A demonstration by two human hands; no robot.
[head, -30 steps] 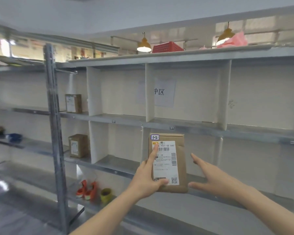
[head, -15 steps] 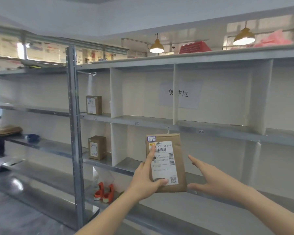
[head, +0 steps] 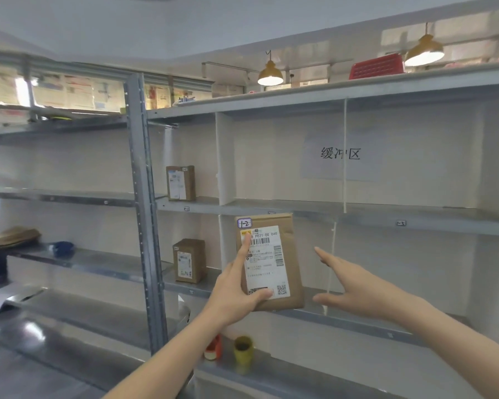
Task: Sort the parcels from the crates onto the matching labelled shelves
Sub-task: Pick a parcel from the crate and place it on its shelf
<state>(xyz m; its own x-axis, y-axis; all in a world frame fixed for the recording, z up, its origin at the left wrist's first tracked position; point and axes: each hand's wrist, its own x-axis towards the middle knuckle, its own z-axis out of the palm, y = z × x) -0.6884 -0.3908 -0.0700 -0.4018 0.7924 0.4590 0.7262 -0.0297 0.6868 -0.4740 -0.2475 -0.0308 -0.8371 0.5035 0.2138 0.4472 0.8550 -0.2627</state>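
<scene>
Shelving has slid rightward in frame; the left hand [head: 236, 295] grips the parcel [head: 271, 263] marked 1-2 at centre, right hand [head: 355, 286] spread empty beside it, likely seeking its bay.

2 pendant lamps [head: 270, 73], red basket [head: 376, 66], yellow cup [head: 243, 349]

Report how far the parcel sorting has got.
Done: two boxes stand in the leftmost bays, an upper box and a lower box. In hand: the left hand holds a brown parcel tagged 1-2, the right hand open beside it. Left: shelving it; the crates are out of view.
</scene>
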